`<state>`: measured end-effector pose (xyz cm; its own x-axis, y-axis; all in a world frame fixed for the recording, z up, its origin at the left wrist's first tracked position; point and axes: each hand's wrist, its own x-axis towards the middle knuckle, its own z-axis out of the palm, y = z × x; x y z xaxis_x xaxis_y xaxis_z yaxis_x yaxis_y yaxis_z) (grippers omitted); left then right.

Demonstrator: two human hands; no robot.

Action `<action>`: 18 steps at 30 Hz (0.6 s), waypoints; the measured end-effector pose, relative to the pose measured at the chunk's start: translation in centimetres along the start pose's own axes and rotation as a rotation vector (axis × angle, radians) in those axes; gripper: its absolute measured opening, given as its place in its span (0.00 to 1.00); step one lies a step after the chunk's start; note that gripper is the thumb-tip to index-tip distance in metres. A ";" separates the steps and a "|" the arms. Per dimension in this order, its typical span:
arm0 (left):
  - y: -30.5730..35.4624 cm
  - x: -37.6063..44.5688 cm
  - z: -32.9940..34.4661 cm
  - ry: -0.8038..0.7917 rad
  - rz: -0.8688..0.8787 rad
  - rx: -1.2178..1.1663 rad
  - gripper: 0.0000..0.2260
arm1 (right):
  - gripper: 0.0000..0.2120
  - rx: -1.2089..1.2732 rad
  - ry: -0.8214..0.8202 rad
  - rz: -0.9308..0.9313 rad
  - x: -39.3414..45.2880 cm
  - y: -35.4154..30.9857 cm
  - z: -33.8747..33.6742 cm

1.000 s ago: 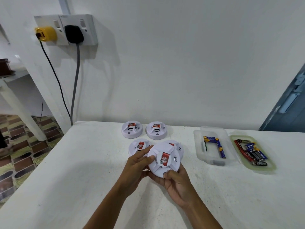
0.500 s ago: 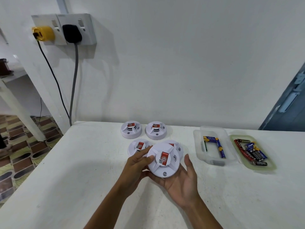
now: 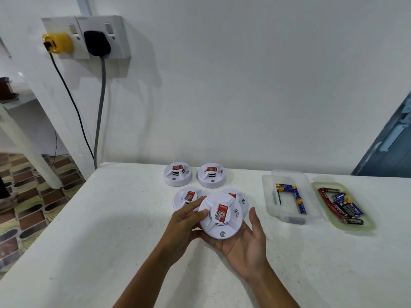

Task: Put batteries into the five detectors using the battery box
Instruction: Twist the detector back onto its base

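From the head camera, the person has a white detector (image 3: 220, 215) lifted just above the table (image 3: 111, 230), face up, red label showing. The left hand (image 3: 185, 221) pinches its left rim, thumb on top; the right hand (image 3: 244, 243) lies flat and relaxed beneath it, cradling rather than clutching. Four more detectors (image 3: 178, 173) wait just behind. Away to the right sit the clear battery box (image 3: 289, 198) and a tray of batteries (image 3: 342, 206). The risk: that cradle looks loose, so flipping it for the battery bay could let the smooth dome slip onto the table.
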<state>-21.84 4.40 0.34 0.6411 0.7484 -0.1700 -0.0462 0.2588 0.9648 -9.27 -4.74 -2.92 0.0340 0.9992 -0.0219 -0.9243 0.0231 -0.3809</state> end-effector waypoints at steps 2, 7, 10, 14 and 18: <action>0.0 0.0 0.0 -0.003 0.000 0.003 0.20 | 0.35 0.012 -0.013 0.000 0.1 0.1 -0.3; 0.0 0.2 0.0 -0.001 -0.001 0.006 0.18 | 0.38 0.030 0.011 -0.003 0.2 0.0 -0.2; 0.0 0.3 -0.1 -0.001 -0.005 0.010 0.19 | 0.40 0.006 0.002 -0.022 0.1 -0.2 0.1; -0.1 0.4 -0.1 -0.001 -0.008 0.003 0.19 | 0.41 -0.016 0.005 -0.030 0.1 -0.2 0.5; -0.1 0.5 -0.1 -0.004 -0.014 -0.002 0.18 | 0.41 -0.025 0.017 -0.033 0.1 -0.3 0.8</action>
<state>-21.62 4.81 0.14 0.6451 0.7419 -0.1827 -0.0383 0.2702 0.9620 -9.24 -4.60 -2.10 0.0712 0.9972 -0.0240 -0.9126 0.0554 -0.4050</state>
